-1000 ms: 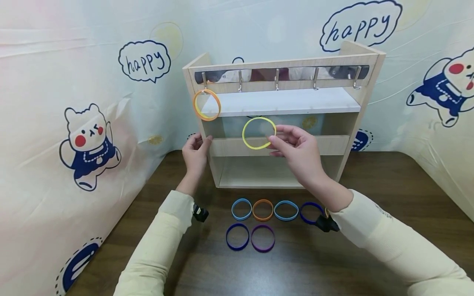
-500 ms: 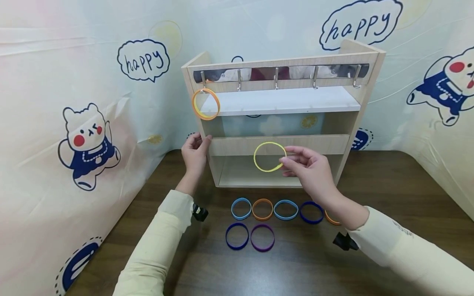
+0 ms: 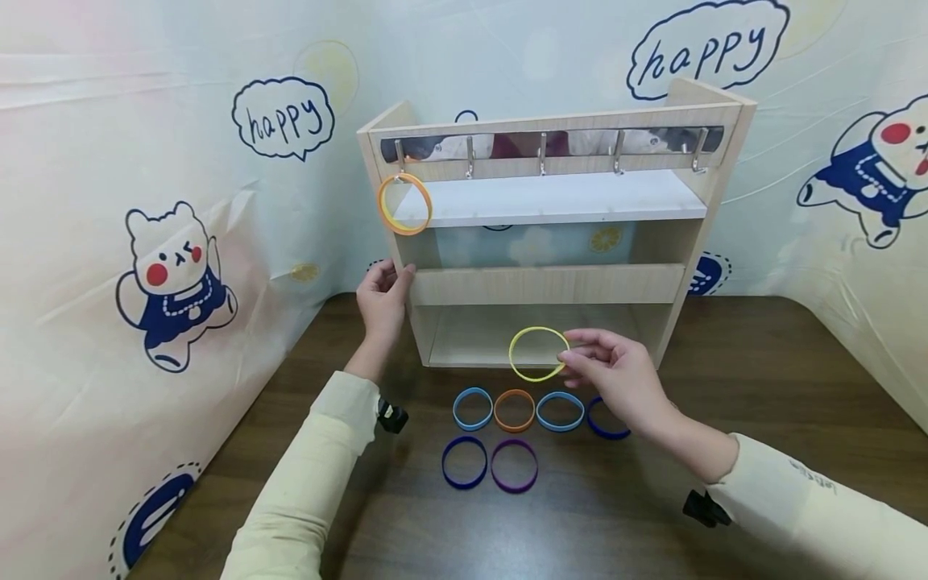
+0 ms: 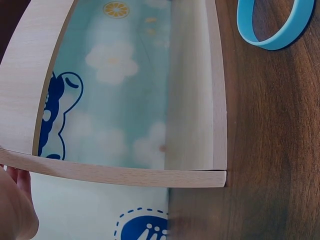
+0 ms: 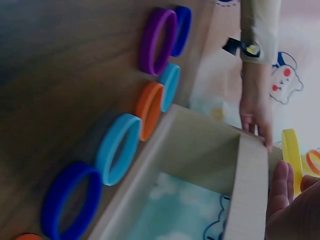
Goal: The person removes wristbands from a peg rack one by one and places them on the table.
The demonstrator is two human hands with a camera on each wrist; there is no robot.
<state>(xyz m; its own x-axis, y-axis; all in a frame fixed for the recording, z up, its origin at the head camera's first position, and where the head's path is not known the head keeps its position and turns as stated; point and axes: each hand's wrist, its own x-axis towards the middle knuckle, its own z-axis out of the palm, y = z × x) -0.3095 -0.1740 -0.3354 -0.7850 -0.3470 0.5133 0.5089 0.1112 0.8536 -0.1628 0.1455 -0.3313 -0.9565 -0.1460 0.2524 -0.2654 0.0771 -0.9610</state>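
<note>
My left hand (image 3: 380, 306) grips the left side panel of a pale wooden shelf unit (image 3: 551, 284), its thumb on the front edge. My right hand (image 3: 616, 374) pinches a yellow wristband (image 3: 511, 354) by its right side, in front of the unit's lower compartment. An orange wristband (image 3: 406, 234) hangs from the leftmost metal hook, with yellow showing inside it. Below, on the table, lie light blue (image 3: 472, 428), orange (image 3: 514, 431) and dark blue (image 3: 607, 436) wristbands in a row. Nearer me are another dark blue wristband (image 3: 465, 487) and a purple wristband (image 3: 515, 490).
A metal strip (image 3: 507, 146) with several hooks runs along the unit's top. The white shelf (image 3: 565, 197) lies beneath it. Another orange wristband (image 5: 27, 236) shows at the right wrist view's lower edge. A printed cloth (image 3: 181, 97) hangs behind the brown table (image 3: 580, 524).
My right hand has brought the yellow wristband down from shelf height to the unit's bottom front, shifting slightly right. The left hand keeps its grip on the side panel.
</note>
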